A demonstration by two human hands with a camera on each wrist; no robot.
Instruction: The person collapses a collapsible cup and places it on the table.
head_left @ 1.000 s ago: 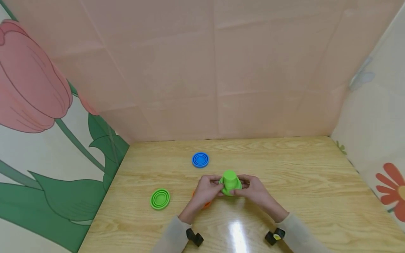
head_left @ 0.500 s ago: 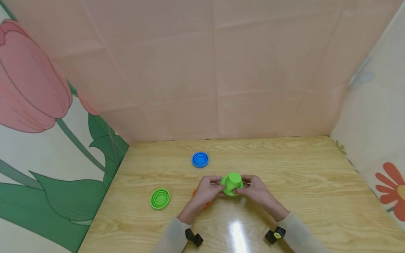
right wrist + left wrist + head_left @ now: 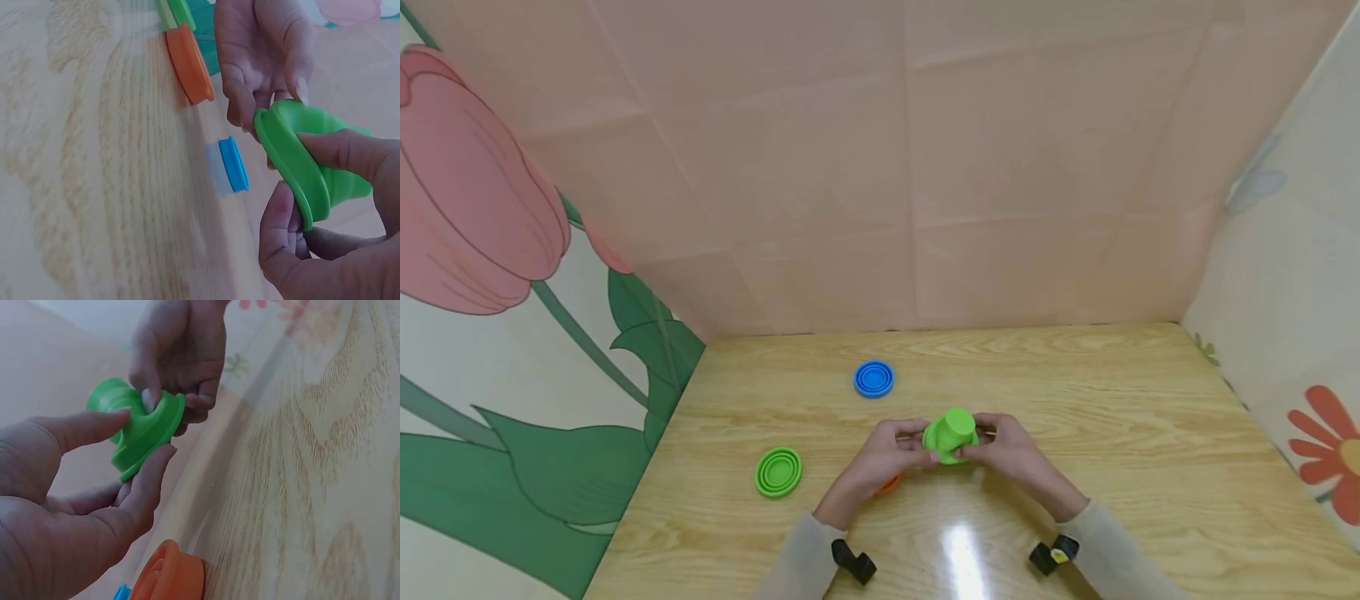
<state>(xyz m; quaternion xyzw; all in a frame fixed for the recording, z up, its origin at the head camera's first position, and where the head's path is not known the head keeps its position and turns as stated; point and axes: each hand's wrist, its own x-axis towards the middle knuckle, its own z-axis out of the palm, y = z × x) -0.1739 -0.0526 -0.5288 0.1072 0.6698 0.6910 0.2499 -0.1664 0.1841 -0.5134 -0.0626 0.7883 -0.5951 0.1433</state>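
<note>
Both hands hold a bright green collapsible cup (image 3: 958, 427) above the table, its narrow base up and its wide rim down. My left hand (image 3: 886, 460) pinches its left side, thumb on the wall and fingers at the rim. On the opposite side my right hand (image 3: 1013, 452) pinches it the same way, the thumb pushing into the wall. In the right wrist view the cup (image 3: 312, 159) has a bent, wavy rim and a dented side. The left wrist view shows the same cup (image 3: 140, 428) folded unevenly between both thumbs.
A flattened green cup (image 3: 778, 472) lies left on the wooden table (image 3: 1112, 400). Farther back is a flattened blue one (image 3: 874, 379). An orange one (image 3: 189, 65) is mostly hidden behind my left hand in the head view. A pink-draped wall (image 3: 910, 167) rises behind the table.
The green cup has shifted slightly right and its base now leans right. My left thumb has moved lower on the cup, and the left hand covers the orange cup's upper edge.
</note>
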